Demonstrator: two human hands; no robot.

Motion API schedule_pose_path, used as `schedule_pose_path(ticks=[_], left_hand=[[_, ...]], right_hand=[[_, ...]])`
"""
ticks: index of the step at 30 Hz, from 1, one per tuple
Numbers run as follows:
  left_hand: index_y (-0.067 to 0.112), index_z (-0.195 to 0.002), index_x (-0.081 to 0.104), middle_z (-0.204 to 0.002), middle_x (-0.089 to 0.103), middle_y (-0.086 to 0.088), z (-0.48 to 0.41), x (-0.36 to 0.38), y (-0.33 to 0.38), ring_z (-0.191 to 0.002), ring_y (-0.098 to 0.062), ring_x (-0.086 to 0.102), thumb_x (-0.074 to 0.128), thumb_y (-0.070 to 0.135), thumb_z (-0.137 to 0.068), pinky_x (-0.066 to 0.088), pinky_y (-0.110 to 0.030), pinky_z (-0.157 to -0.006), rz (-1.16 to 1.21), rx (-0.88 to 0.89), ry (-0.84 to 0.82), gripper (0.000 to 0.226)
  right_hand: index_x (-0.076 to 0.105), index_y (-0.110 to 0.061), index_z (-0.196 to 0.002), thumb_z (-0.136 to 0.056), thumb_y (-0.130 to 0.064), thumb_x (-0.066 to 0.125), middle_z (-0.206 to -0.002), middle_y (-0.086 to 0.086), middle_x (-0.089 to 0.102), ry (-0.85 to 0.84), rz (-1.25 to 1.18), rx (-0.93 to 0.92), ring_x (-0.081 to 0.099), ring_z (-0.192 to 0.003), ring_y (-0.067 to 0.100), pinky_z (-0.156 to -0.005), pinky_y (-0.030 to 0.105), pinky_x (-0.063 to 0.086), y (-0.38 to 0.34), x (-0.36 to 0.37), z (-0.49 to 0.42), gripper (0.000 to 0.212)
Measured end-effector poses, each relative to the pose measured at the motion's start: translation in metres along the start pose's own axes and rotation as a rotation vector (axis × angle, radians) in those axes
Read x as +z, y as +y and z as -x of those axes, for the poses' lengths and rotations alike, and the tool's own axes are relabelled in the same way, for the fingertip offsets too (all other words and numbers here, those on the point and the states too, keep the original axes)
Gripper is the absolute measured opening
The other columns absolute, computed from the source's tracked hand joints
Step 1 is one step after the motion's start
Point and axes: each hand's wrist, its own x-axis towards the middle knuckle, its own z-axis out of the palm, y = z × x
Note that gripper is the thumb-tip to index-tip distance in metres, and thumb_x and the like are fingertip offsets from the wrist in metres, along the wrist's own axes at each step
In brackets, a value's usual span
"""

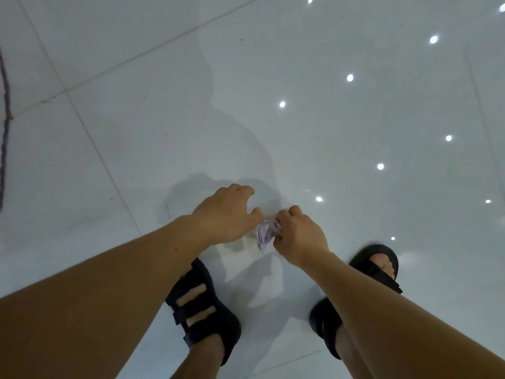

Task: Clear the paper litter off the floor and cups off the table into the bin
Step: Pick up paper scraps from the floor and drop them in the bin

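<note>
A dark cord (5,132) ran down the far left edge of the frame, lying on a glossy white tiled floor (136,119) that filled the whole view. Grey grout lines crossed the floor in the upper left.

Left of centre, a bare forearm reached in from the lower left corner. Its left hand (226,214) hung low over the floor, palm down, with the fingers loosely bent and spread, gripping nothing. Its thumb pointed right, just beside the paper; whether it touched could not be told.

Below it, in the lower middle, stood a foot in a black strapped sandal (202,305).

Just right of centre sat the crumpled paper (266,233), a small pale lilac wad, low over the floor between the two hands. The right hand (297,233), coming in from the lower right corner, had its fingers curled around the wad's right side, clamped on it.

Further right, the second black sandal (377,266) showed partly behind the right forearm.

Small bright round spots of reflected light (349,77) dotted the floor across the upper right and right side of the frame.
</note>
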Motion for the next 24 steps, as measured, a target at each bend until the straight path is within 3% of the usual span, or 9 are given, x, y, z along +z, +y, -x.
schedule_pose_path(ticks=[2,5,10,13,15,18,22,24], left_hand=[[0.022,-0.148,0.029,-0.153,0.032,0.002,0.011,-0.005,0.013,-0.136,-0.019,0.035,0.041,0.053,-0.094,0.031,-0.032,-0.103,0.051,-0.008,0.002,0.063],[0.024,-0.146,0.031,-0.149,0.038,0.003,0.033,-0.025,0.047,-0.129,-0.017,0.043,0.043,0.058,-0.091,0.035,-0.028,-0.098,0.244,-0.023,-0.009,0.066],[0.026,-0.135,0.044,-0.111,0.057,0.013,0.081,-0.088,0.142,-0.096,-0.006,0.056,0.056,0.053,-0.088,0.044,-0.020,-0.074,0.521,0.070,0.024,0.056],[0.025,-0.124,0.052,-0.113,0.063,0.007,0.114,-0.129,0.211,-0.100,-0.014,0.062,0.059,0.043,-0.089,0.054,-0.035,-0.087,0.615,0.133,0.039,0.040],[0.025,-0.104,0.060,-0.103,0.068,0.002,0.137,-0.151,0.256,-0.095,-0.018,0.066,0.061,0.037,-0.088,0.057,-0.039,-0.085,0.634,0.166,0.047,0.020],[0.025,-0.082,0.060,-0.093,0.067,-0.004,0.162,-0.173,0.313,-0.084,-0.021,0.065,0.060,0.029,-0.087,0.056,-0.040,-0.078,0.532,0.184,0.101,0.007],[0.019,-0.082,0.053,-0.083,0.061,0.002,0.177,-0.193,0.378,-0.070,-0.007,0.057,0.068,0.032,-0.082,0.044,-0.018,-0.058,0.400,0.131,0.235,0.020],[0.018,-0.084,0.053,-0.082,0.064,0.001,0.181,-0.202,0.407,-0.071,-0.008,0.058,0.071,0.031,-0.078,0.041,-0.020,-0.056,0.360,0.116,0.280,0.023]], right_hand=[[0.058,-0.015,-0.103,-0.087,-0.024,0.059,-0.096,-0.001,0.052,0.105,-0.101,0.017,0.055,-0.079,0.021,-0.059,0.030,0.040,-0.001,-0.026,0.009,0.018],[0.061,-0.018,-0.104,-0.088,-0.029,0.063,-0.098,-0.004,0.057,0.265,-0.258,0.017,0.057,-0.075,0.018,-0.063,0.031,0.049,-0.003,-0.082,0.035,0.019],[0.058,-0.029,-0.100,-0.087,-0.038,0.066,-0.094,-0.021,0.054,0.408,-0.529,-0.037,0.058,-0.077,0.001,-0.061,0.010,0.041,-0.005,-0.191,0.100,0.018],[0.053,-0.038,-0.100,-0.083,-0.035,0.074,-0.095,-0.021,0.057,0.503,-0.681,-0.068,0.059,-0.084,-0.003,-0.065,0.007,0.044,0.000,-0.253,0.144,0.027],[0.054,-0.038,-0.107,-0.077,-0.028,0.082,-0.100,-0.019,0.058,0.519,-0.735,-0.079,0.060,-0.084,-0.002,-0.068,0.009,0.046,0.011,-0.290,0.173,0.042],[0.052,-0.032,-0.128,-0.072,-0.033,0.084,-0.114,-0.019,0.055,0.486,-0.704,-0.072,0.059,-0.092,-0.001,-0.074,0.016,0.050,0.037,-0.337,0.209,0.064],[0.032,-0.031,-0.147,-0.081,-0.051,0.071,-0.140,-0.015,0.040,0.462,-0.544,0.027,0.047,-0.120,0.002,-0.095,0.020,0.042,0.087,-0.392,0.246,0.079],[0.028,-0.026,-0.150,-0.086,-0.053,0.063,-0.148,-0.010,0.033,0.455,-0.455,0.099,0.038,-0.131,0.009,-0.101,0.022,0.035,0.113,-0.419,0.260,0.078]])
